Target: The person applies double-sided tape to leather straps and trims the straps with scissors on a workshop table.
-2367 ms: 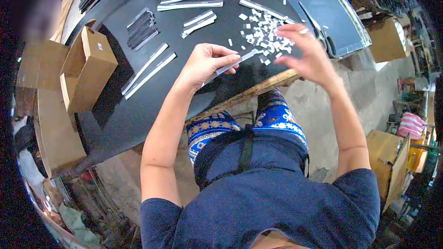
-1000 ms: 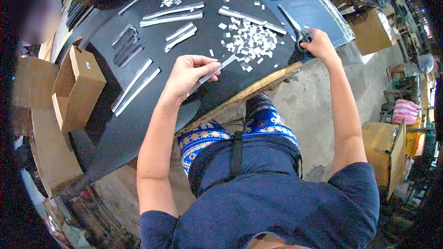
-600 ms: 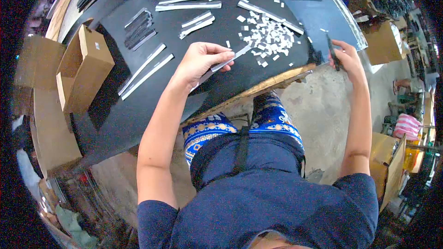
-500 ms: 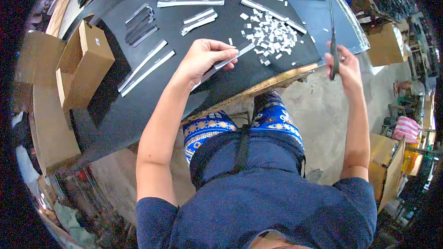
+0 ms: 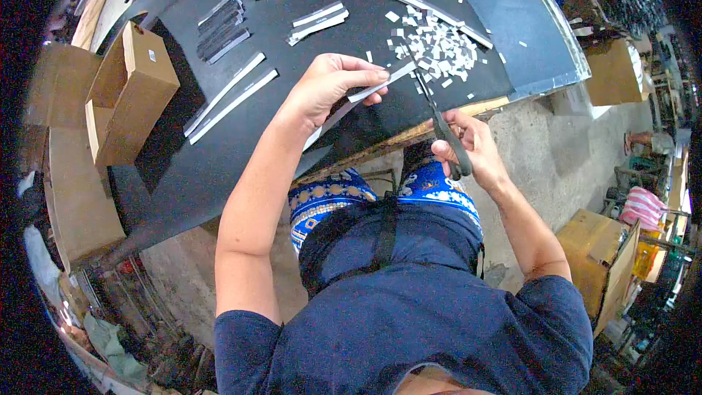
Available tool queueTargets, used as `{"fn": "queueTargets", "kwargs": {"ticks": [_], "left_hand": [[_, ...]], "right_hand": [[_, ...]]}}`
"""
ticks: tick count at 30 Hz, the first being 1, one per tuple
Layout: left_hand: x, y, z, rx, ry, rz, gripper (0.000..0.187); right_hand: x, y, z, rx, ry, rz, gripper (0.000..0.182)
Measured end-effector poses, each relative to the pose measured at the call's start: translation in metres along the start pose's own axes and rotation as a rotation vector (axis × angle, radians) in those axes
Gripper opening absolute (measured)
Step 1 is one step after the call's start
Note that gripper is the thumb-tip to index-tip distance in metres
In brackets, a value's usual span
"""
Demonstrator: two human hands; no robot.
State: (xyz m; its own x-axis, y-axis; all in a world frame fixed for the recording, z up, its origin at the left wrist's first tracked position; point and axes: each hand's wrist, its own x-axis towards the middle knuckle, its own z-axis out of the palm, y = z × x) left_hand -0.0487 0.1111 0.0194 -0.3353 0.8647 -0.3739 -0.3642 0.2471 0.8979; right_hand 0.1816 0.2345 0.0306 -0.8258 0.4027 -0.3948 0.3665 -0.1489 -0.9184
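Observation:
My left hand (image 5: 338,88) pinches a narrow black-and-white strip (image 5: 395,78) between thumb and fingers over the black tabletop. The strip's free end points right, and its tail trails down behind the hand toward the table's front edge. In my right hand (image 5: 470,143) is a pair of black-handled scissors (image 5: 433,103), fingers in the handles. The blades point up and away, their tips right at the strip's free end. Just beyond lies a heap of small cut white and dark pieces (image 5: 447,55). A longer strip (image 5: 439,16) lies across the heap's far side.
More strips lie in groups on the table (image 5: 241,197), among them a white pair (image 5: 232,104) and a dark bundle (image 5: 221,29). An open cardboard box (image 5: 152,73) stands at the left. A bluish sheet (image 5: 532,44) covers the right corner. Another carton (image 5: 594,249) is at the lower right.
My right hand has swung left and toward me with the scissors, bringing the blades from the table's right side to the strip's end. My left hand has shifted slightly right, still holding the strip.

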Motion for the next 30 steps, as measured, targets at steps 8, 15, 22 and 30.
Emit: {"fn": "queueTargets", "kwargs": {"ticks": [8,15,22,30], "left_hand": [[0.000,-0.002,0.001,-0.021,-0.020,-0.013,0.026],[-0.001,-0.001,0.001,-0.030,-0.026,-0.036,0.026],[0.000,0.000,0.001,-0.003,-0.031,-0.042,0.026],[0.002,-0.001,0.001,-0.002,-0.056,-0.036,0.025]], "right_hand": [[0.010,-0.004,0.009,0.029,-0.021,-0.023,0.045],[0.011,-0.004,0.009,0.058,-0.028,-0.030,0.043],[0.013,-0.001,0.005,0.060,-0.043,-0.039,0.044],[0.012,-0.002,0.001,0.060,-0.056,-0.021,0.046]]}}
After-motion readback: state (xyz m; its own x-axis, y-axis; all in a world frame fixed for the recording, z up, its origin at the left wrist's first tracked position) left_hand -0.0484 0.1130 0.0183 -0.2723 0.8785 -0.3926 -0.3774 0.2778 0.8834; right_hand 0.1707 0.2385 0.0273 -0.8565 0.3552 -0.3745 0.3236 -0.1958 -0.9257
